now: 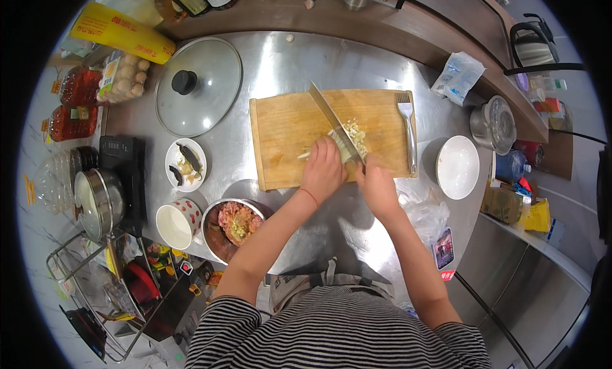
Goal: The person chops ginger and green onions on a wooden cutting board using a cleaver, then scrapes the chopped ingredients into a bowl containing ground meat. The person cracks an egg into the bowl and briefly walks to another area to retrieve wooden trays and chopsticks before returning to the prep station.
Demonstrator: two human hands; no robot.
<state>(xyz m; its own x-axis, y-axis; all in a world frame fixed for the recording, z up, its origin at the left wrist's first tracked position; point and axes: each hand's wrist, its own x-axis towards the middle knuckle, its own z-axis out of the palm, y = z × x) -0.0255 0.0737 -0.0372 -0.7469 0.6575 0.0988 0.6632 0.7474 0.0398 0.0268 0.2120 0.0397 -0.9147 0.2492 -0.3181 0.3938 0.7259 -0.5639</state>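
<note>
A wooden cutting board [282, 125] lies on the steel worktop before me. My right hand [377, 185] grips the handle of a broad-bladed kitchen knife [327, 111], whose blade slants away to the upper left. Just left of the blade, my left hand [325, 170] holds down pale vegetable stalks with bent fingers; one stalk end [303, 156] sticks out past them. Chopped pale bits [356, 132] are heaped on the blade's right side. The fingers partly cover the stalks, and the knife handle is mostly hidden in my right hand. A metal fork [407, 125] rests along the board's right end.
At left are a steel bowl of minced meat [234, 220], a paper cup [177, 224], a small plate of dark pieces [195, 177] and a glass lid [215, 86]. On the right are a white bowl [457, 168], a plastic bag [425, 208] and a phone [443, 248].
</note>
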